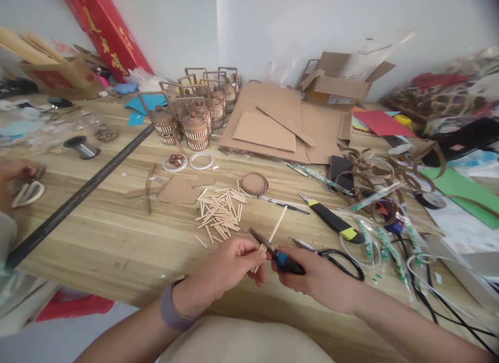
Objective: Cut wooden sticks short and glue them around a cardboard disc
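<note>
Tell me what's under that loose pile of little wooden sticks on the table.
Wooden tabletop shows through gaps among the sticks. Anything beneath the thickest part of the pile can't be seen, because the sticks cover it.

We see a smooth, wood-grained counter (117, 248), matt wooden sticks (222, 215), a metal hand tool (281, 257) with a smooth plastic handle (293, 266), matt cardboard (265, 131), a glossy banner (111, 43) and shiny metallic wire (89, 151).

Red banner (107, 34): gold Chinese characters, blurred, not read with certainty. Carton (336, 87) label, white bag (368, 53) print and green-marked strips (365, 239): illegible. No other text readable.
</note>
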Available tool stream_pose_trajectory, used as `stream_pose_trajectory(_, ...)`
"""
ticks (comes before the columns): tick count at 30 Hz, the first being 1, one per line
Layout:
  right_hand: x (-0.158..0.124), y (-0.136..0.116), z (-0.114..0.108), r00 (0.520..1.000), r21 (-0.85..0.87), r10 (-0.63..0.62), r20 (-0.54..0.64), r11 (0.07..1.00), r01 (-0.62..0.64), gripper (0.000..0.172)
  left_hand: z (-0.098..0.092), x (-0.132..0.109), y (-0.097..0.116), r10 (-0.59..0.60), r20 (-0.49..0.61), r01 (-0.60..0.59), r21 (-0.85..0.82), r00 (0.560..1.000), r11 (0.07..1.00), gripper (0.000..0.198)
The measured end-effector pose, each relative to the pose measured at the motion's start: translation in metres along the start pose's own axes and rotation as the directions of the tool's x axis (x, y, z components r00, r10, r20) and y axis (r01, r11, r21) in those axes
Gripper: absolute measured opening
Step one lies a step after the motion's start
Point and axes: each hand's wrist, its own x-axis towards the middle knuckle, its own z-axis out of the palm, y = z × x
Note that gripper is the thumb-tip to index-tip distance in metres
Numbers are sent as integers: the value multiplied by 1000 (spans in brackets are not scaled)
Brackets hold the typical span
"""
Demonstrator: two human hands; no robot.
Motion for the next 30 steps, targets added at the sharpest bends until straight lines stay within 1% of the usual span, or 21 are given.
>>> stream_pose_trajectory(4, 2, 10, 5, 1000, -9, -17, -8, 1000, 17, 8, 0, 1, -1, -4, -5, 4, 29, 1000, 1000, 36)
stream_pose_trajectory(7, 3, 9, 5, 1000, 1, -12, -21, 1000, 12, 12, -1, 1, 0, -23, -22, 25, 74, 999, 997, 34)
stream_pose_trajectory(9, 2, 5, 3, 1000, 84, -2, 15, 996, 1, 17, -1, 0, 2, -31, -27, 33, 107, 999, 994, 32)
stream_pose_trajectory(12, 0, -2, 1, 993, 269, 61, 105, 959, -88, 23, -1, -2, 5, -23, -28, 26, 134, 999, 991, 32)
stream_pose_trajectory(13, 0, -3, 0, 989, 308, 83, 119, 944, -116, 24, -1, -2, 6, -23, -31, 27, 136, 999, 990, 33)
stream_pose_trajectory(15, -1, -3, 0, 987, 334, 104, 122, 932, -140, 25, 0, -2, 5, -24, -43, 30, 131, 999, 991, 35)
stream_pose_trajectory(20, 0, -2, 1, 989, 291, 92, 120, 949, -123, 24, -1, 0, 0, -23, -47, 28, 116, 999, 993, 36)
stream_pose_trajectory(24, 1, -1, 0, 993, 235, 57, 104, 969, -80, 20, -2, 1, -2, -12, -42, 16, 98, 999, 995, 37)
stream_pose_trajectory(26, 2, 2, 0, 995, 190, 40, 94, 980, -57, 19, -2, 0, -1, -1, -29, 4, 104, 1000, 995, 38)
stream_pose_trajectory(30, 5, 8, 5, 1000, 47, 2, 23, 999, -3, 12, -2, -1, 1, 3, -23, 0, 131, 1000, 991, 36)
